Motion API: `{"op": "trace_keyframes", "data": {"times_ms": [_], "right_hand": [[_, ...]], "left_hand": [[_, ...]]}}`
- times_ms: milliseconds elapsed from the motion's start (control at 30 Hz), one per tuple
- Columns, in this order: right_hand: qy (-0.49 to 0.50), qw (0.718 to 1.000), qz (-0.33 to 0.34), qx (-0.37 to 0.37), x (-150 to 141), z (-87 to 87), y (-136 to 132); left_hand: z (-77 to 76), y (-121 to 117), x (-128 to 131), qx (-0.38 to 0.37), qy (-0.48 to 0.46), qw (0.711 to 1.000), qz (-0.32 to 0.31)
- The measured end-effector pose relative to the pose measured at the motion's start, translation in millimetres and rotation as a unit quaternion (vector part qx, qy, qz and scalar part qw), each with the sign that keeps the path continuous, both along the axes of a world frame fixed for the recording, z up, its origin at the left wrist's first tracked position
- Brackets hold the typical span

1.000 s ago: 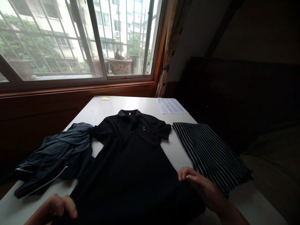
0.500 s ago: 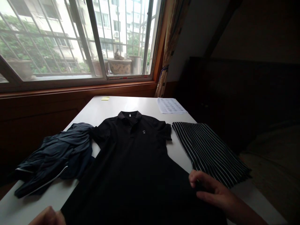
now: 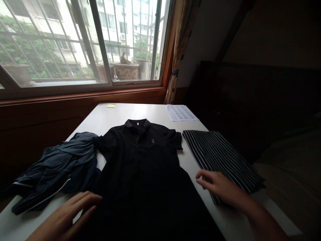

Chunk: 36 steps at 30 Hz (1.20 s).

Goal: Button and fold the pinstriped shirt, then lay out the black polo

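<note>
A black polo shirt (image 3: pixel 150 174) lies spread out face up, its collar pointing toward the window and its lower part running out of view below. My left hand (image 3: pixel 71 211) is over the shirt's left side, fingers stretched and thumb apart, holding nothing. On the other side, my right hand (image 3: pixel 218 185) hovers just off the shirt's right edge, in front of a folded black-and-white striped cloth (image 3: pixel 218 150). Its fingers are loosely bent, with a gap to the thumb and nothing visible between them. Whether either hand touches fabric is hard to tell.
Rumpled dark blue clothing with white piping (image 3: pixel 65 160) lies left of the shirt on the white table (image 3: pixel 140 110). Printed sheets (image 3: pixel 182 113) and a yellow sticky note (image 3: pixel 111 105) rest at the far end. Beyond stands a barred window (image 3: pixel 130 40) with a curtain (image 3: pixel 177 53).
My left hand has come up and right from the bottom edge, its fingers opening out. My right hand has moved up and left, and the shirt's lower right edge has drawn inward, lying flatter.
</note>
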State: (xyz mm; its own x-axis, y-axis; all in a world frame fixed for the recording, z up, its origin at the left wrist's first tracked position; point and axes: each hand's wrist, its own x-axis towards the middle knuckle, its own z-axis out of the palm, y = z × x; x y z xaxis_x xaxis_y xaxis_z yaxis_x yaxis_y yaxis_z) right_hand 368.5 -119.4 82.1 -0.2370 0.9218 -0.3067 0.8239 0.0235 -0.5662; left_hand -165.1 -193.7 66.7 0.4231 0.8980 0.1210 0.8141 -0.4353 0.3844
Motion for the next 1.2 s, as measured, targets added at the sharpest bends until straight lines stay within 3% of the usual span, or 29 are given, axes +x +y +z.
{"op": "trace_keyframes", "data": {"times_ms": [100,233,400,567,800,1000,1200], "right_hand": [[-0.039,0.992,-0.041,0.117,-6,-10.2,45],[-0.026,0.973,-0.115,0.197,-18,-40.3,110],[0.018,0.955,-0.192,0.224,-37,-71.1,179],[0.068,0.931,-0.254,0.255,-49,-85.8,219],[0.082,0.901,-0.245,0.349,-33,-72.7,229],[0.010,0.903,-0.186,0.387,-15,-66.4,203],[-0.051,0.906,-0.111,0.406,-33,-68.1,175]], "left_hand": [[-2.0,23,25,0.047,0.016,0.997,-0.054],[-32.8,42,57,0.102,0.065,0.989,-0.083],[-67.2,49,83,0.135,0.141,0.977,-0.082],[-71.3,42,90,0.183,0.171,0.966,-0.065],[-69.1,39,91,0.207,0.189,0.958,-0.063],[-61.3,39,91,0.144,0.158,0.972,-0.101],[-43.1,48,84,0.055,0.111,0.983,-0.134]]}}
